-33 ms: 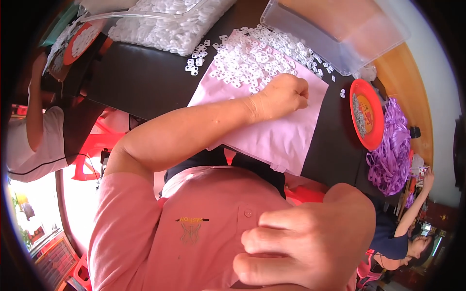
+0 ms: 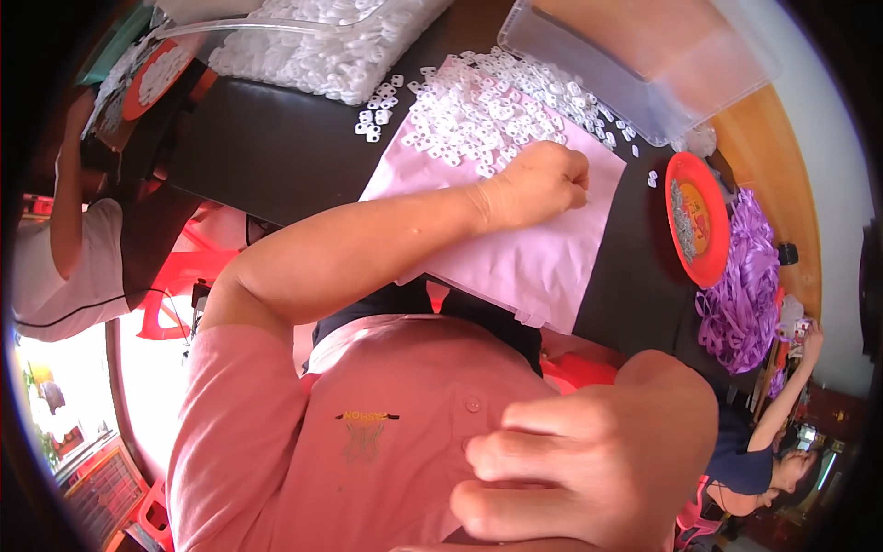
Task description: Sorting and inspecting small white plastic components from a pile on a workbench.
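Observation:
My left hand rests in a fist on a folded pink cloth, its forearm crossing from the left. Whatever the curled fingers might hold is hidden. Just beyond the fist, small white plastic pieces with holes lie heaped on the cloth's far part and spill onto the dark table. Close up at the lower right is my right hand, raised in front of my pink shirt. Its fingers are bent, slightly blurred, with tips and palm out of sight.
Far left sits a clear bag full of white pieces. A clear plastic bin stands far right. Right of the cloth are a red plate with small metal parts and a purple ribbon pile. Other people sit at both sides.
My right hand has shifted slightly to the right. My left hand stays in its fist on the cloth, and the table things look the same.

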The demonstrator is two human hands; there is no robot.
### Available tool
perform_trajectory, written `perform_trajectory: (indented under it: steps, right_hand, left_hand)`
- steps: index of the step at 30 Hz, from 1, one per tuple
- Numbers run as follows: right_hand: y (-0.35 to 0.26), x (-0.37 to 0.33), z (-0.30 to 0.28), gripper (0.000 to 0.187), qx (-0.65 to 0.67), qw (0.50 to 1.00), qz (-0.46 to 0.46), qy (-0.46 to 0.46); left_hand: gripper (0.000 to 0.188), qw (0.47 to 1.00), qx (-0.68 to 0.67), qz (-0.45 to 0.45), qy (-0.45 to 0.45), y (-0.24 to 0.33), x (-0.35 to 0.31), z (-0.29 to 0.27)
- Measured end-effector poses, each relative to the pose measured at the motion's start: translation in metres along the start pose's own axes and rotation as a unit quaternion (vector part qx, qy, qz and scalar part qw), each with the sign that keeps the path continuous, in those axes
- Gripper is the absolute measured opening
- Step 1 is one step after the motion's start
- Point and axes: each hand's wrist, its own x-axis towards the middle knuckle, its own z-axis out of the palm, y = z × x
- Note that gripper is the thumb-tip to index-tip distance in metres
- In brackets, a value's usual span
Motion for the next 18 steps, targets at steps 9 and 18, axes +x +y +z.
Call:
perform_trajectory:
  steps: [9,18]
  right_hand:
    - [-0.02,-0.002,-0.009,0.037,-0.185,0.978,0.029,-0.089]
    - [0.062,-0.03,-0.023,0.022,-0.142,0.963,0.014,0.228]
  left_hand:
    - [0.018,0.998,0.058,0.029,-0.007,0.004,-0.003,-0.001]
    - [0.017,0.987,0.145,0.06,0.016,-0.015,0.005,0.013]
